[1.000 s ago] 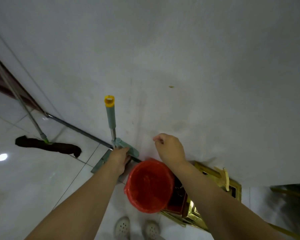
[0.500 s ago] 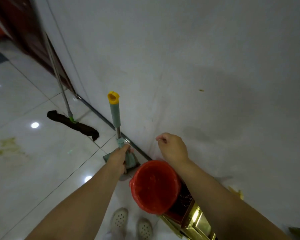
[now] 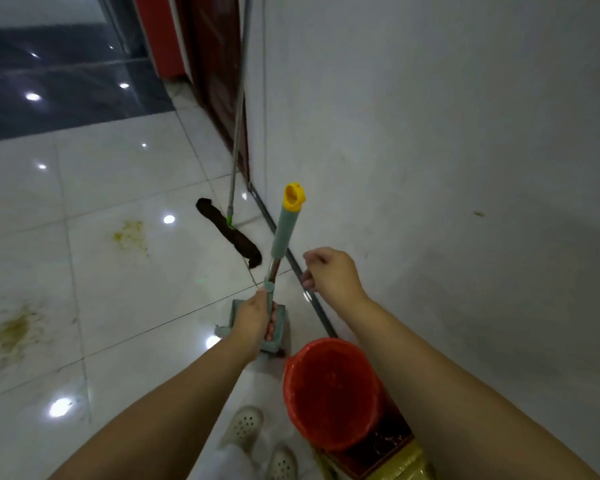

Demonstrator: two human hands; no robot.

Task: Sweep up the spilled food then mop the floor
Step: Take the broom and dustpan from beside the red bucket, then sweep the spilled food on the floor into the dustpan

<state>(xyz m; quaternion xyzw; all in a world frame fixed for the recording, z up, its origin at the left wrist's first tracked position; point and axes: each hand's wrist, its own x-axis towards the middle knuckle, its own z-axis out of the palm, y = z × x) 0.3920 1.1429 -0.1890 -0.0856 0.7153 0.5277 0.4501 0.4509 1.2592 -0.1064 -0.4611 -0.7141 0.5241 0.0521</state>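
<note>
Lying on the glossy tiled floor at far left, a yellowish patch of spilled food waits, and a second smear sits further in. Right of these, a mop leans against the wall, its dark head flat on the tiles. Next comes the dustpan, a green one on a long handle with a yellow cap, standing just beside the wall's base. The left hand grips its handle low down, fingers wrapped around the shaft. The right hand hovers near the handle with fingers loosely curled, holding nothing. Below it stands a red bucket, close by the feet.

No broom is in view, so sweeping looks barely begun. To do this step well, I would carry the dustpan level over to the nearer smear, set its lip flat against the tile, and keep the handle steady so crumbs do not slip under the edge. The stains look partly stuck on, so the mop will likely finish them.
</note>
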